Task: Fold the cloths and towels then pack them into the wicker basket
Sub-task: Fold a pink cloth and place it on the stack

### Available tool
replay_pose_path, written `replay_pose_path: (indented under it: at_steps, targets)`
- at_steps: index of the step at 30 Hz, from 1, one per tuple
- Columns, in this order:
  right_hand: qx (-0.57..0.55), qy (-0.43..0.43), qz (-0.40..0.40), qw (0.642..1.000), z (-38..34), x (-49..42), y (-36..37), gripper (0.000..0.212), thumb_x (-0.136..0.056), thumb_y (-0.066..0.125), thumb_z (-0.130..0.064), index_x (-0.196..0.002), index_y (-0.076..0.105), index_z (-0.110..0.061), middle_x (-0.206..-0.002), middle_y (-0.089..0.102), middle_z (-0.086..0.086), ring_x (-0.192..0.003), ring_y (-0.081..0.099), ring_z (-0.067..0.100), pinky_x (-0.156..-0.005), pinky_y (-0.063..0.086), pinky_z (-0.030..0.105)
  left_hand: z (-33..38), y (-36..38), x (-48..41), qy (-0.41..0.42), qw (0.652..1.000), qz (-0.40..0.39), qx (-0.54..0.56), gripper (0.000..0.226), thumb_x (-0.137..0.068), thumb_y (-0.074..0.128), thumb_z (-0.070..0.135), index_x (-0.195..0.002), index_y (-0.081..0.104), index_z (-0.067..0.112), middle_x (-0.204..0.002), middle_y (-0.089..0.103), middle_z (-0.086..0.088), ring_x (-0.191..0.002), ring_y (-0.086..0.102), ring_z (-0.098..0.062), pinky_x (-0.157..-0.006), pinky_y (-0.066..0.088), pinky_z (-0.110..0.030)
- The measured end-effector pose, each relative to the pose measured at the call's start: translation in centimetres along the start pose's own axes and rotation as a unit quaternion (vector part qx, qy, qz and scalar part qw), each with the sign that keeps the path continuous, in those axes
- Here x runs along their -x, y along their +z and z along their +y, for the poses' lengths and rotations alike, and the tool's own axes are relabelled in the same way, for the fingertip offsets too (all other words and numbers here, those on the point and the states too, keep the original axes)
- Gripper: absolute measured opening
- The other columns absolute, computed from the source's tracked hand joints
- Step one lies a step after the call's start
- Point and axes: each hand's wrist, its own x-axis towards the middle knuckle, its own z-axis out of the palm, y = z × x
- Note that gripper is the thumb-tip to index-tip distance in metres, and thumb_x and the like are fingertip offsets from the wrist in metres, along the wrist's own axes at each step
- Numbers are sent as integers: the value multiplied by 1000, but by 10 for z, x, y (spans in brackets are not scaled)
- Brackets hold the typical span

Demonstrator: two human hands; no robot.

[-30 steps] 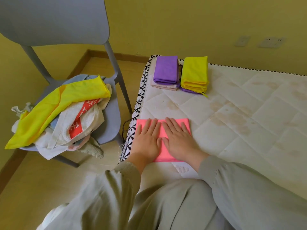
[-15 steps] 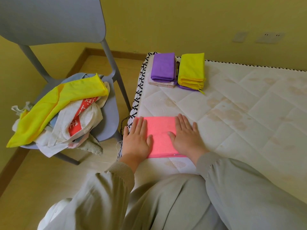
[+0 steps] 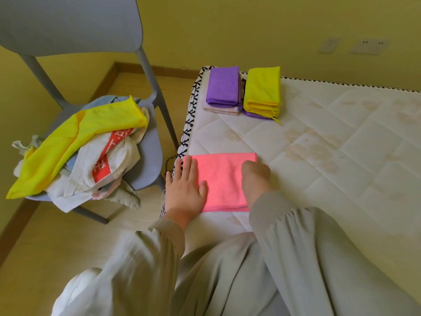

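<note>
Head view
- Pink cloth (image 3: 222,179): a bright salmon-pink microfibre piece, folded to a flat rectangle with a smooth face and a faint pattern near its middle. A stitched hem runs along the edge nearest the person.
- Position: it lies on the bare white quilted mattress (image 3: 330,156), at the near left corner, with its left edge just beside the black-and-white trim.
- Orientation: the long axis runs left to right across the view. The short sides point away from the person towards the wall, and the corners sit square to the mattress edge.
- Left hand (image 3: 185,190): laid flat with fingers straight and spread a little. The palm is down over the cloth's left edge, partly on the cloth and partly on the mattress trim.
- Right hand (image 3: 255,176): at the cloth's right edge, knuckles up and fingers bent out of sight. Whether they grasp the edge cannot be told.
- Purple cloth (image 3: 224,86): folded, on top of a pale pinkish folded towel at the far left corner of the mattress. Its long axis points away from the person.
- Yellow cloths (image 3: 262,92): a folded stack just beside the purple cloth on its right, resting on another purple piece.
- Grey chair (image 3: 148,165): on the floor left of the mattress, its seat heaped with unfolded items.
- Heap on the seat: a loose yellow cloth (image 3: 79,137) draped over a white towel with a red band (image 3: 107,156).
</note>
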Motion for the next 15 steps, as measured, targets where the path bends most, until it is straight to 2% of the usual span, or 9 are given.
replay_pose_path:
  at_steps: [2, 4, 6, 7, 8, 10, 12, 14, 15]
  targets:
    - [-23, -21, 19, 999, -1, 7, 0, 32, -90, 46, -6, -119, 58, -1, -118, 63, 13, -110, 59, 31, -82, 44, 31, -1, -1, 0, 0, 1000, -5, 3, 80, -82, 2, 52, -153, 9, 15, -161, 1, -2, -147, -5, -25, -117, 7, -50]
    - [-24, -86, 32, 996, -4, 13, -4, 23, -84, 47, -3, -98, 64, -6, -96, 65, 12, -93, 61, 33, -75, 44, 32, -2, -2, 0, 0, 1000, -17, 1, 81, -81, 0, 53, -153, 6, 16, -161, -3, -1, -147, -8, -24, -117, 5, -49]
    - [54, -192, 59, 978, -6, 17, -9, 16, -79, 49, -4, -70, 53, -16, -80, 58, 6, -77, 54, 31, -74, 42, 33, -2, -4, -1, 4, 1000, -28, 3, 81, -81, 1, 55, -153, 5, 17, -161, -4, 0, -147, -9, -23, -117, 2, -49]
    - [100, -239, 78, 963, -6, 19, -10, 18, -80, 51, -5, -66, 48, -16, -77, 57, 5, -74, 50, 31, -73, 41, 34, -3, -7, -3, 7, 999, -35, 8, 79, -82, 5, 55, -153, 6, 19, -161, -4, 1, -147, -8, -23, -116, 2, -50]
    - [132, -284, 91, 945, -7, 22, -11, 17, -81, 54, -5, -68, 49, -15, -78, 58, 6, -75, 50, 33, -72, 40, 34, -4, -11, -5, 11, 999, -42, 17, 77, -85, 13, 56, -153, 6, 20, -161, -4, 2, -147, -8, -23, -116, 1, -51]
    - [148, -358, 92, 917, -8, 28, -9, 12, -80, 57, -4, -84, 63, -13, -85, 65, 13, -82, 55, 37, -74, 41, 37, -5, -25, -15, 7, 996, -58, 66, 78, -89, 40, 52, -152, 5, 23, -161, -2, 4, -147, -8, -23, -117, 1, -51]
    - [134, -421, 76, 894, -10, 34, -7, 23, -79, 61, -2, -100, 68, -9, -91, 63, 19, -89, 56, 39, -81, 44, 41, -6, -44, -29, 13, 987, -47, 153, 93, -82, 66, 42, -152, 8, 22, -160, 10, 3, -147, -3, -22, -118, 6, -49]
    - [93, -481, 61, 870, -13, 41, -5, 27, -75, 64, 4, -99, 71, -5, -93, 60, 20, -92, 56, 39, -86, 45, 41, -3, -69, -41, 42, 959, -48, 275, 104, -73, 78, 33, -152, 11, 21, -150, 35, 0, -144, 17, -23, -115, 18, -41]
    - [79, -502, 57, 859, -14, 45, -4, 28, -73, 63, 6, -98, 71, -4, -94, 60, 19, -93, 55, 39, -87, 44, 38, -1, -80, -45, 53, 944, -56, 321, 104, -71, 79, 27, -151, 15, 22, -137, 48, -2, -134, 35, -22, -109, 29, -33]
